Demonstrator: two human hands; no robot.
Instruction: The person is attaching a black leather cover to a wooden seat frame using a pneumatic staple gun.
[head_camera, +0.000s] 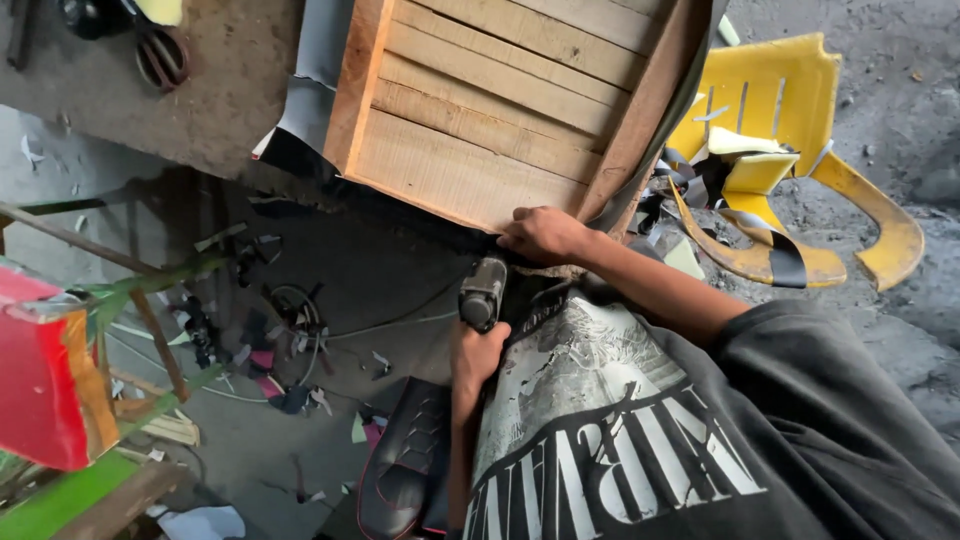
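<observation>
Slatted wooden frame (500, 110) at twelve o'clock, propped on the edge of the worn surface (200, 100), with dark sheet material (655, 155) wrapped along its right side; likely rigid, fairly heavy and rough-grained, best gripped at the solid side rails rather than the thin slats. Right hand (542, 235) pressed flat and mostly closed over the frame's lower corner at centre, pinning the dark sheet there; soft, pliable stuff, probably prone to slipping unless kept taut. Left hand (478, 352) at six o'clock, wrapped shut around the grip of a small grey power tool (483, 293), compact, hard, probably weighty for its size, nose pointing up toward the frame edge.
</observation>
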